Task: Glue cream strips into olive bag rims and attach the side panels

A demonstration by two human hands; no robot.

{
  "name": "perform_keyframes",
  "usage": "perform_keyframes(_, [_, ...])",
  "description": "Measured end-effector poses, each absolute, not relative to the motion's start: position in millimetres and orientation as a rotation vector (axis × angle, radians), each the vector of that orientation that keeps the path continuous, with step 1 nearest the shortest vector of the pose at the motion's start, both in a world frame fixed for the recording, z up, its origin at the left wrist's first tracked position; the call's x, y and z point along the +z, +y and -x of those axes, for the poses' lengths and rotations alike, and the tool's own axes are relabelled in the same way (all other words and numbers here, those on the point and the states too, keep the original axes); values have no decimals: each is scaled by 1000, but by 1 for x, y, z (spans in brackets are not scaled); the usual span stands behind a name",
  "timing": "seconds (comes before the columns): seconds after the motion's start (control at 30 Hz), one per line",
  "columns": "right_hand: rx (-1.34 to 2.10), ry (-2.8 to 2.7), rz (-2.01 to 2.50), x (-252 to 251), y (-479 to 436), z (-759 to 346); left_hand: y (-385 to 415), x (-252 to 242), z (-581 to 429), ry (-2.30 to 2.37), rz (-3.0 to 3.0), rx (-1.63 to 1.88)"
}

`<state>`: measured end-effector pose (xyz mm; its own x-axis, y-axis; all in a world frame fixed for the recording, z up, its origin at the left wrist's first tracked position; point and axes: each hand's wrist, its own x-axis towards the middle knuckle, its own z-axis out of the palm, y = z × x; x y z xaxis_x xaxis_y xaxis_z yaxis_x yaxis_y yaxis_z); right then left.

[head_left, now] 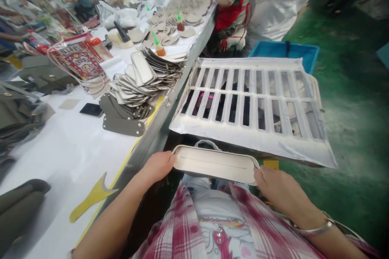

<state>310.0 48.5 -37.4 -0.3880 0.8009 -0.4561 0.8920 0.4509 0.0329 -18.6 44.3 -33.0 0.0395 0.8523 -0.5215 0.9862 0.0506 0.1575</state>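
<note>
I hold a long, pale, flat leather-like piece with rounded ends and a metal-edged rim point(214, 164) in front of my lap. My left hand point(156, 166) grips its left end, fingers curled under it. My right hand point(281, 192) grips its right end the same way; a bracelet sits on that wrist. Just beyond the piece lies a white slatted rack point(252, 103) wrapped in pale sheeting. To the left, on the white table point(75, 145), stands a fanned stack of similar pale and grey pieces point(136, 85).
A yellow flat tool point(91, 198) lies near the table edge. Glue bottles with green tips point(159, 46) stand further back. A person in a red apron point(232, 4) works at the far end. A blue bin point(285, 52) sits on the green floor.
</note>
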Motion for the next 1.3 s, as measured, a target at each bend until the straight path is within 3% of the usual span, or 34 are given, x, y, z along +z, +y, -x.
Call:
perform_keyframes(0.4, [-509,2490,-1408,-59,53,-322,58,-43,33,1676,-1974,-431])
perform_keyframes(0.63, [-645,2428,-1595,-59,54,-323,47,-46,41,1546,-1396,40])
perform_keyframes(0.8, [-700,2246,-1696,-46,53,-318,49,-38,35,1704,-1672,-128])
perform_keyframes(1.1, [-393,2390,-1241,-47,55,-319,47,-37,49,1434,-1407,-22])
perform_keyframes(1.3, [-474,2346,-1479,-46,55,-317,51,-36,31,1699,-1648,-240])
